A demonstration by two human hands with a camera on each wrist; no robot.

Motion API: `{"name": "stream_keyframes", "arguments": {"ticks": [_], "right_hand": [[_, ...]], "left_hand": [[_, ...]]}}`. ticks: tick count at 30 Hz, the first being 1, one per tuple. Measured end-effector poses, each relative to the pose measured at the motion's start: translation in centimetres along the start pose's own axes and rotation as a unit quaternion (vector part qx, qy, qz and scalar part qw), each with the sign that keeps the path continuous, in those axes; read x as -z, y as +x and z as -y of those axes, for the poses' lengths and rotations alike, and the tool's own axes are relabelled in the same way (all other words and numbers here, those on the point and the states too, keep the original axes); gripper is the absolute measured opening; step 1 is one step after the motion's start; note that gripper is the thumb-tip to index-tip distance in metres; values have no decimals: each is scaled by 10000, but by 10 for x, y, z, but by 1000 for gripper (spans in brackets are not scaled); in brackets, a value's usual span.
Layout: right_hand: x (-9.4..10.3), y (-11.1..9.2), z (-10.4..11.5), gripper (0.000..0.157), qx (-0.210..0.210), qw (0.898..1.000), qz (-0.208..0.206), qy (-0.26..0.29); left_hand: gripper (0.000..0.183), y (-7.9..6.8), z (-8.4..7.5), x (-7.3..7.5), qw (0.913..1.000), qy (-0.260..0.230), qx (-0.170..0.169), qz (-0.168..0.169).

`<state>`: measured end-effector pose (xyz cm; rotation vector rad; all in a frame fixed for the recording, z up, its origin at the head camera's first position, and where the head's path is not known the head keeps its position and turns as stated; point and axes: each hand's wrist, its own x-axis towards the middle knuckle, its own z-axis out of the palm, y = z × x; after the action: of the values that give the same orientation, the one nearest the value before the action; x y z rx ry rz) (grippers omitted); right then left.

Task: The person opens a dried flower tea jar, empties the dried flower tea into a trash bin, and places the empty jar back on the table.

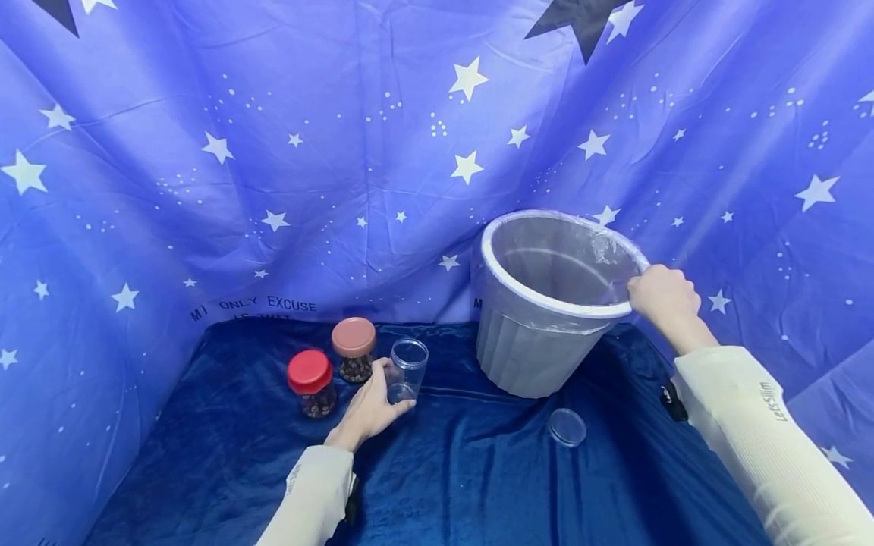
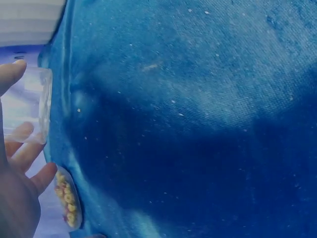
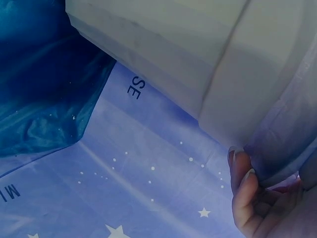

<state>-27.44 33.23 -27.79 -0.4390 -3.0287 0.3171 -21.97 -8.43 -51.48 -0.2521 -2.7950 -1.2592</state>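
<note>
My left hand [image 1: 372, 406] holds an uncovered clear plastic jar [image 1: 408, 371], thumb on one side and fingers on the other. The left wrist view shows the see-through jar [image 2: 29, 104] between the thumb and fingers of the hand [image 2: 20, 188], with nothing inside. With curled fingers my right hand [image 1: 665, 299] grips the right side of the rim of a grey trash can [image 1: 529, 345], lined with a clear plastic bag. In the right wrist view the fingers of that hand [image 3: 252, 203] bend around the edge of the can [image 3: 173, 54].
Left of the clear jar stand a red-lidded jar [image 1: 310, 383] and a pink-lidded jar [image 1: 353, 349], both with small pieces inside. A clear round lid [image 1: 567, 427] lies in front of the can on the dark blue cloth [image 1: 471, 470]. A starry curtain [image 1: 382, 152] hangs behind.
</note>
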Motion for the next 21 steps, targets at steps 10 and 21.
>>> {"name": "stream_keyframes", "arguments": {"ticks": [10, 21], "right_hand": [[1, -1, 1, 55, -48, 10000, -29, -14], [2, -3, 2, 54, -59, 10000, -25, -24]], "left_hand": [[79, 0, 8, -1, 9998, 207, 26, -19], [84, -3, 3, -6, 9994, 186, -84, 266]]}}
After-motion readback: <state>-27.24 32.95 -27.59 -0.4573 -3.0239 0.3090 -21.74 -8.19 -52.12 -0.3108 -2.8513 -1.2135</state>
